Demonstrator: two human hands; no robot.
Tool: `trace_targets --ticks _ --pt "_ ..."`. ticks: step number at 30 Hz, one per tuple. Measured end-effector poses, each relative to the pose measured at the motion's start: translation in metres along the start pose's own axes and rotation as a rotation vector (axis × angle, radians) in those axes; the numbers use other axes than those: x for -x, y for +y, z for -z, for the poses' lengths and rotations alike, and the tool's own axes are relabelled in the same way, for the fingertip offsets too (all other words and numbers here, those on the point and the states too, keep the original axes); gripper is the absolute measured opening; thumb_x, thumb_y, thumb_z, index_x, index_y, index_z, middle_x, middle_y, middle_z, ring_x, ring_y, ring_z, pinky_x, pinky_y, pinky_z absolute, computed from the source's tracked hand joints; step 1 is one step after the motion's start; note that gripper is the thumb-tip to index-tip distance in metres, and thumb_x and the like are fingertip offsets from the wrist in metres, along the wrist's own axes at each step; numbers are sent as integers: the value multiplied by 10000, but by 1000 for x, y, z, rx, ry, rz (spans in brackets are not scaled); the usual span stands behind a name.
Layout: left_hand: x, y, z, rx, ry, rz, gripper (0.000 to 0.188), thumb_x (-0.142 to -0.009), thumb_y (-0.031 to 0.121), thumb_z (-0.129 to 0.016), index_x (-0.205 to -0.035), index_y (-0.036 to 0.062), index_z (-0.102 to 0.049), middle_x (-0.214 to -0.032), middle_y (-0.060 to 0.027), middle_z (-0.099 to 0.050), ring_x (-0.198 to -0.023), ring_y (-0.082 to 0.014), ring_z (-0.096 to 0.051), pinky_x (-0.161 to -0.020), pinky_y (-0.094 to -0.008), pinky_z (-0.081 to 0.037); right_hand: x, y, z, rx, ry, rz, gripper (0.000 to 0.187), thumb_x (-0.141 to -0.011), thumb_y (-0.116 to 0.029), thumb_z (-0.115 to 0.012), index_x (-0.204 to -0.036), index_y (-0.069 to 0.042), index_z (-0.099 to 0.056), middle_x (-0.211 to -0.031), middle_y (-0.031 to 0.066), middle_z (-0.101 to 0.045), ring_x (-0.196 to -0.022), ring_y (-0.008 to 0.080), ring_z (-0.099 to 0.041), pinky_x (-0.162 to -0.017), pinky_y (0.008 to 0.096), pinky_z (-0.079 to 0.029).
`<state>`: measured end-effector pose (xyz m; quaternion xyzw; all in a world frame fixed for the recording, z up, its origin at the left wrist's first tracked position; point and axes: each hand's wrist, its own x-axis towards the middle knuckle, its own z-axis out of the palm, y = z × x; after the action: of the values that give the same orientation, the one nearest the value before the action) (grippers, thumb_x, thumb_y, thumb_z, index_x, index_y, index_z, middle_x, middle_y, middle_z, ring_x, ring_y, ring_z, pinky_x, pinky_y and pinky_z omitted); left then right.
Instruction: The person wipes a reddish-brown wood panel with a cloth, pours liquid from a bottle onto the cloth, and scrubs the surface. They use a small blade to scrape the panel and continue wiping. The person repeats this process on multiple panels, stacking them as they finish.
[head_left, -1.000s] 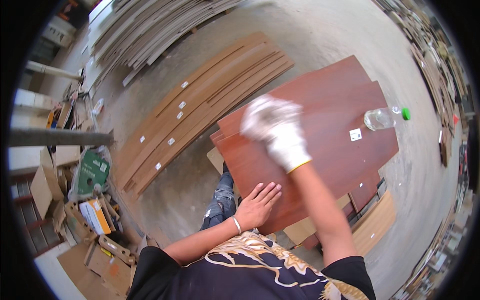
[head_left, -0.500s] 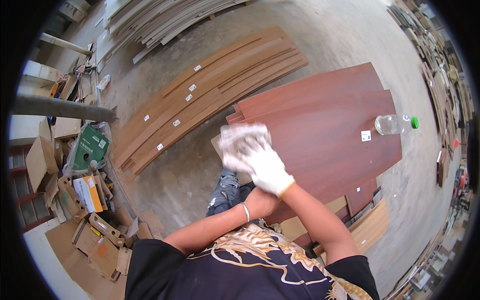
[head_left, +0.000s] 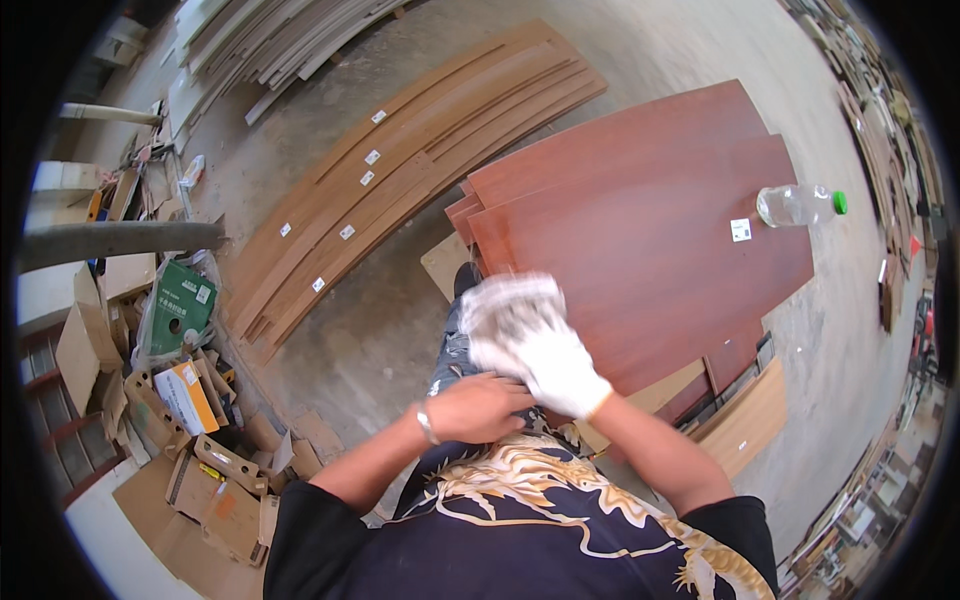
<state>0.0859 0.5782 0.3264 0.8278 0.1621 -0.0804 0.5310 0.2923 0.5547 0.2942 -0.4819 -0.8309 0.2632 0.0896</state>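
Observation:
My right hand [head_left: 548, 362] wears a white knit work glove with a yellow cuff edge. It is closed round a greyish-white bundle [head_left: 512, 298], apparently a second work glove, smeared by motion. My left hand [head_left: 482, 408] is bare, with a silver bracelet [head_left: 427, 424] at the wrist. Its fingers stretch to the right, just below the gloved hand and in front of my waist; nothing shows in them. Beyond both hands lies a stack of reddish-brown boards [head_left: 640, 230].
A clear bottle with a green cap [head_left: 797, 206] lies at the stack's right end. Brown planks [head_left: 400, 190] cover the floor at left. Cardboard boxes [head_left: 225, 500] and a green package [head_left: 183, 300] crowd the left wall. Pale boards [head_left: 270, 40] are piled at the back.
My left hand has come away from the right wrist and shifted left. My gloved right hand has moved slightly right and nearer with the bundle. The view has shifted a little.

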Motion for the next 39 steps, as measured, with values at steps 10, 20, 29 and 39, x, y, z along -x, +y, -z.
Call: trace_targets --ticks 10,20,29,39 --pt "-76 -23 143 -173 751 43 257 -981 103 -696 -1217 8 -738 -1177 -207 -763 -1109 -380 -724 -976 -437 -558 -119 41 -25 46 61 -344 246 -914 -258 -644 -1062 -116 -780 -1252 159 -728 -1178 387 -669 -1022 560 -492" --pt "-193 -81 125 -850 491 -119 607 -1064 290 -562 -1623 93 -433 -1736 -77 -355 -1626 -271 -265 -1342 -465 -178 103 -40 -45 -54 172 -162 572 -875 -240 -597 -1398 -19 -666 -1461 165 -625 -1405 330 -540 -1239 434 -378" --pt "-191 -79 126 -940 491 -111 602 -1072 286 -532 -1636 107 -420 -1735 -55 -360 -1623 -250 -273 -1346 -460 -167 250 -16 -52 -109 50 -642 422 -1008 -316 -598 -1403 -204 -692 -1475 183 -629 -1450 398 -504 -1244 504 -379" --pt "-199 -98 123 -878 695 89 664 -1102 359 -467 -1626 -36 -364 -1733 -209 -316 -1637 -372 -211 -1337 -499 -149 129 -50 -46 8 332 -431 461 -994 -242 -568 -1347 35 -677 -1412 236 -632 -1378 376 -547 -1177 512 -417"
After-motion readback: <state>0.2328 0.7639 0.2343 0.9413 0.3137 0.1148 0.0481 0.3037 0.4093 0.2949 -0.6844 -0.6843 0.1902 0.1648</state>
